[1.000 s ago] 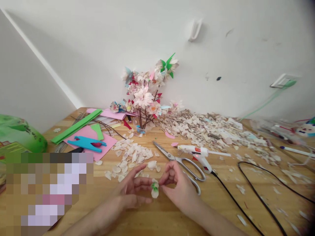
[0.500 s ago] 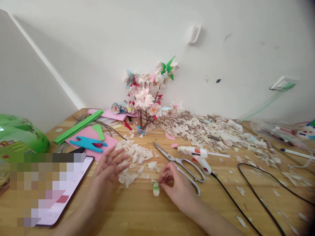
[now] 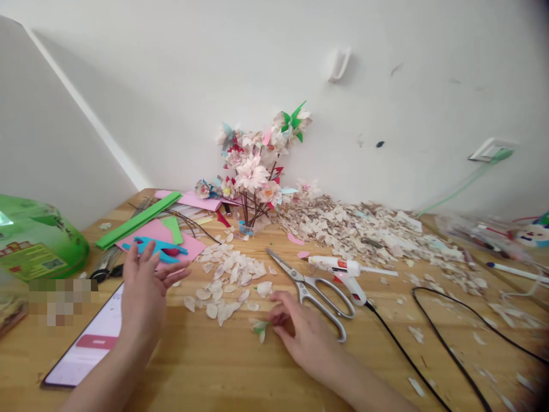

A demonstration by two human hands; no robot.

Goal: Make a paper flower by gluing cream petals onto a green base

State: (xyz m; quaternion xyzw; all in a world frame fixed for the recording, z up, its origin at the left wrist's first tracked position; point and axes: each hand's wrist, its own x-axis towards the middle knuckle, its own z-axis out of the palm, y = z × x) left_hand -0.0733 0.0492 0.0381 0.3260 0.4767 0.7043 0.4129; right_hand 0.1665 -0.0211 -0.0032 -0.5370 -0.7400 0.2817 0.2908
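My left hand (image 3: 146, 297) is raised over the right part of a phone (image 3: 86, 355), fingers spread and holding nothing. Just beyond its fingertips lies a blue paper piece (image 3: 156, 250). My right hand (image 3: 306, 332) pinches a small flower piece (image 3: 259, 328) with pale petals and green parts, low over the table. Loose whitish petals (image 3: 231, 269) are spread between the two hands. One petal piece with a green tip (image 3: 263, 289) lies close to my right fingers. Metal scissors (image 3: 300, 280) lie partly open behind my right hand, blades pointing away.
A white glue gun (image 3: 337, 265) lies right of the scissors, its black cable (image 3: 403, 349) running toward me. A vase of handmade flowers (image 3: 253, 171) stands near the wall. A heap of petal scraps (image 3: 364, 229) covers the back right. A green container (image 3: 43, 240) stands at left.
My left hand has moved left, from beside the loose petals to over the phone. My right hand has shifted slightly left with the flower piece still pinched.
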